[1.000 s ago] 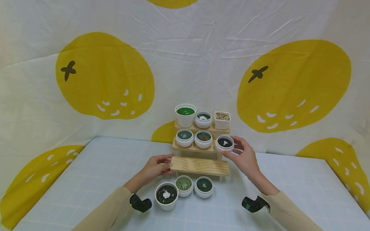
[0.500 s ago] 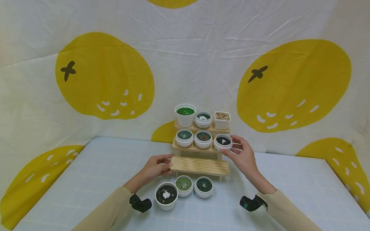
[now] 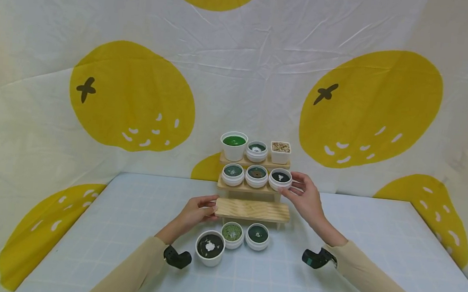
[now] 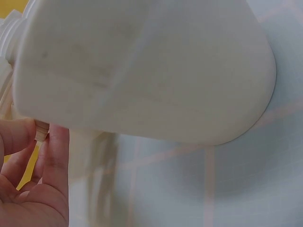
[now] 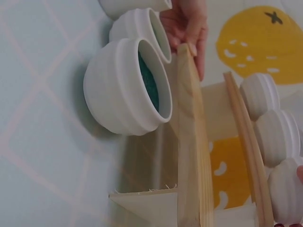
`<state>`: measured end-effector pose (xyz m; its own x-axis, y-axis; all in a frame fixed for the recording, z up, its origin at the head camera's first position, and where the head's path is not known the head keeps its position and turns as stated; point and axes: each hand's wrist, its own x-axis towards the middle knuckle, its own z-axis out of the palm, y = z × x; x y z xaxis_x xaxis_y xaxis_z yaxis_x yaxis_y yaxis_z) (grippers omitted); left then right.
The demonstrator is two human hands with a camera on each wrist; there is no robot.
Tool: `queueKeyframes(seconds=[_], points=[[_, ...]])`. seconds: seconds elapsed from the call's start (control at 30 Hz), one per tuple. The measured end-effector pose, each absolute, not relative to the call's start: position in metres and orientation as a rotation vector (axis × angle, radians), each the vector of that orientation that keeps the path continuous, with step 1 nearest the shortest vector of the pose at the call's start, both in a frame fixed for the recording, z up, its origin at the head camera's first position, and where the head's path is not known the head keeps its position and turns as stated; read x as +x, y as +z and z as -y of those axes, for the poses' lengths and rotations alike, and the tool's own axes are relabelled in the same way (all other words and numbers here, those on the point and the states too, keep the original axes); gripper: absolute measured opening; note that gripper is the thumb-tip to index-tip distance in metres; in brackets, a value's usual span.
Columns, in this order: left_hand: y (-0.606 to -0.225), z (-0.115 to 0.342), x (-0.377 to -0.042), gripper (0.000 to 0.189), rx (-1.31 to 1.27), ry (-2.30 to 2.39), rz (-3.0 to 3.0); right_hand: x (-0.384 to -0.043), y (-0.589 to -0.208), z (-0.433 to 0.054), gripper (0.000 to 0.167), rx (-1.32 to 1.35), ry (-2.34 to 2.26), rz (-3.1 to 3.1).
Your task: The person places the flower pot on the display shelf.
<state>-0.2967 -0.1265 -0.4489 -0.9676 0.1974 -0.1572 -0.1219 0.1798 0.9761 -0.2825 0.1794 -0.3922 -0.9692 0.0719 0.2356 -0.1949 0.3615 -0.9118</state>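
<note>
The left hand (image 3: 196,211) pinches the lowest plank (image 3: 253,210), best held steady; the right hand (image 3: 306,200) grips the small black-filled pot (image 3: 279,180), which wants settling level before release.

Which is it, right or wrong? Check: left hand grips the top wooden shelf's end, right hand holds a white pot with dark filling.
Wrong shelf: the head view shows the left hand gripping the end of the bottom wooden shelf. The right hand does hold a white pot with dark filling.
</note>
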Motion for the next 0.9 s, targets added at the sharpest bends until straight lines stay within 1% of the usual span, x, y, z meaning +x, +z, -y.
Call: queueKeyframes(seconds=[0.3,0.53,0.9], points=[[-0.449,0.127,-0.297,0.044,0.077,1.863,-2.216,-0.284,-0.396,-0.180,0.062,0.100,1.642,2.374],[-0.449,0.126,-0.298,0.044,0.078,1.863,-2.220,-0.281,-0.398,-0.181,0.062,0.117,1.542,2.330],[-0.448,0.126,-0.296,0.044,0.086,1.886,-2.198,-0.269,-0.399,-0.178,0.053,0.233,1.391,2.178]])
